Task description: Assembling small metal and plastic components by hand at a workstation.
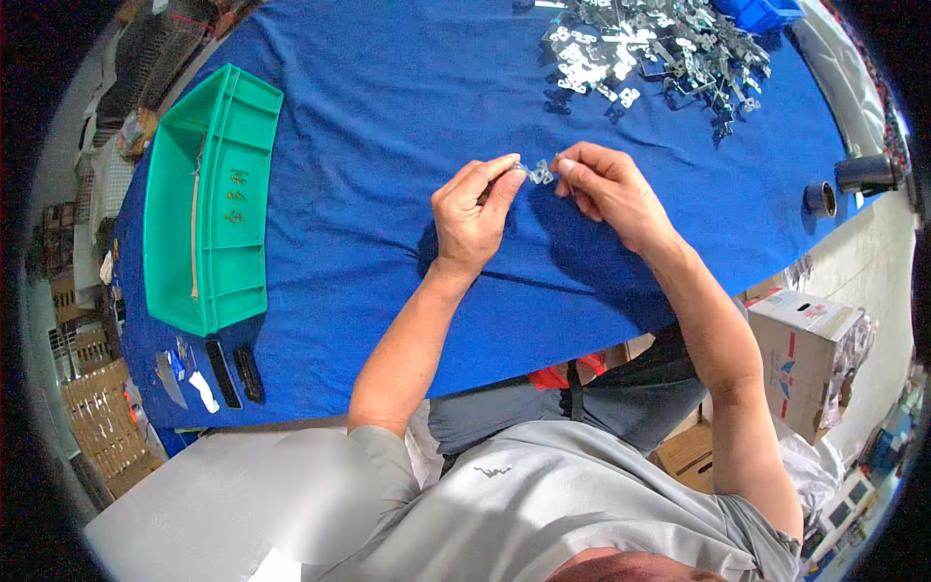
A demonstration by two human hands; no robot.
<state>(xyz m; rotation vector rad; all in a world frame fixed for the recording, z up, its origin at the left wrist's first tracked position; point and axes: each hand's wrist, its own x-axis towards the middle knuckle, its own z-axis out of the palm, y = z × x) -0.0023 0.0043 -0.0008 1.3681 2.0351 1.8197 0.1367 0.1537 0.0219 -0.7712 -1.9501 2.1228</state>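
Both hands meet above the middle of the blue cloth (388, 126) that covers the table, and between them is a small metal part (538, 174), shiny and silver, of the same kind as the parts in the pile (659, 48) at the far right. I judge that this part is light and stiff, a thin stamped piece with hard edges, and a little slippery because it is bare metal; it will probably not bend or break under the fingers. The best place to hold it seems to be on its flat faces, near the ends, so that the middle stays free. The left hand (472, 215) closes its thumb and forefinger on the left end of the part, and the other fingers are curled loosely under. The right hand (606, 189) pinches the right end in the same way, with the fingertips close together and nearly touching those of the left. A green plastic bin (208, 199) lies well apart at the left, near the table edge.
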